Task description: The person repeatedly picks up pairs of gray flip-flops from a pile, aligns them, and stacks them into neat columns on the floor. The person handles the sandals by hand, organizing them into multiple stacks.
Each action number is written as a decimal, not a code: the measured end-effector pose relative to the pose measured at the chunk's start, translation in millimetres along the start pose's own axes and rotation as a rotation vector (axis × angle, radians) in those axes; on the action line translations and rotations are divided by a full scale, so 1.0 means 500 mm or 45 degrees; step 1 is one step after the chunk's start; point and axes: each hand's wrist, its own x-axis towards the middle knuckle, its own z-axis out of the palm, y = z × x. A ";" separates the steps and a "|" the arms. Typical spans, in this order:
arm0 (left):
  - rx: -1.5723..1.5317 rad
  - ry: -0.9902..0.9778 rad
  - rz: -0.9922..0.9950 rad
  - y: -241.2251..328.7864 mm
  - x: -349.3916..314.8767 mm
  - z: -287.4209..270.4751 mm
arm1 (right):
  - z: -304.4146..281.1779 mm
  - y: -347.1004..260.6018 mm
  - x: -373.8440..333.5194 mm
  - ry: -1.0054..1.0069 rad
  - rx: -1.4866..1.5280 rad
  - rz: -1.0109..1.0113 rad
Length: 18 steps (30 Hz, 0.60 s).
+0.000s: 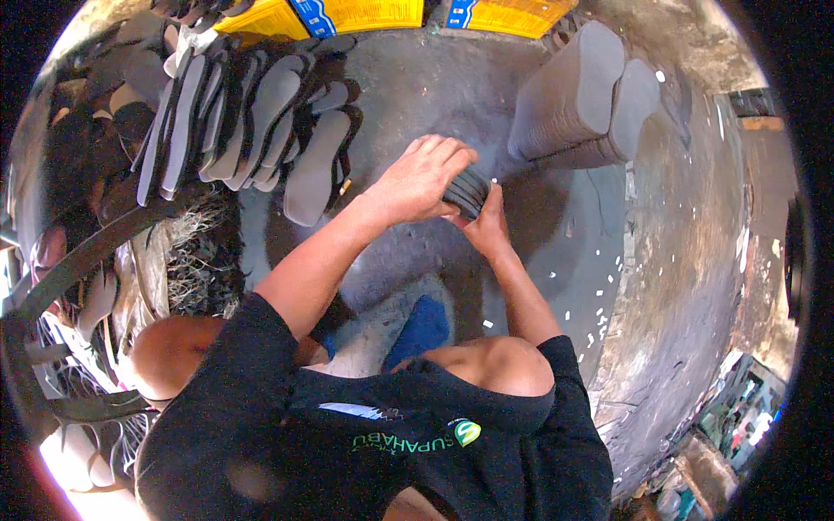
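Observation:
Between my two hands is a short stack of dark grey shoe soles (469, 191), its layered edges facing up and to the right. My left hand (423, 176) curls over the stack's left side, fingers bent across its top. My right hand (486, 224) grips the lower right side, with the thumb up along the edge. The far ends of the soles are hidden behind my fingers. Ahead and to the right, two tall stacks of grey soles (569, 91) stand against each other on the floor.
Many loose grey soles (278, 104) lean in rows at the far left. Yellow and blue boxes (365, 16) line the back. Small white scraps (599, 321) dot the floor by the wall (686, 286) at right. Fibrous dark scrap (208, 252) lies left of my arm.

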 end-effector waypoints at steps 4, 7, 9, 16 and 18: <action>-0.048 -0.003 -0.309 -0.098 -0.045 0.017 | -0.028 -0.034 0.039 -0.028 -0.491 -0.132; 0.033 -0.350 -0.599 -0.162 -0.092 0.103 | -0.013 -0.022 0.038 -0.282 -0.755 -0.087; 0.131 -0.340 -0.541 -0.167 -0.091 0.101 | -0.010 -0.022 0.046 -0.221 -0.873 -0.148; 0.582 0.292 -1.410 -0.169 -0.152 0.040 | -0.035 0.016 0.172 -0.418 0.287 0.819; 0.669 0.187 -1.379 -0.179 -0.200 0.020 | -0.033 0.004 0.200 -0.403 0.157 0.818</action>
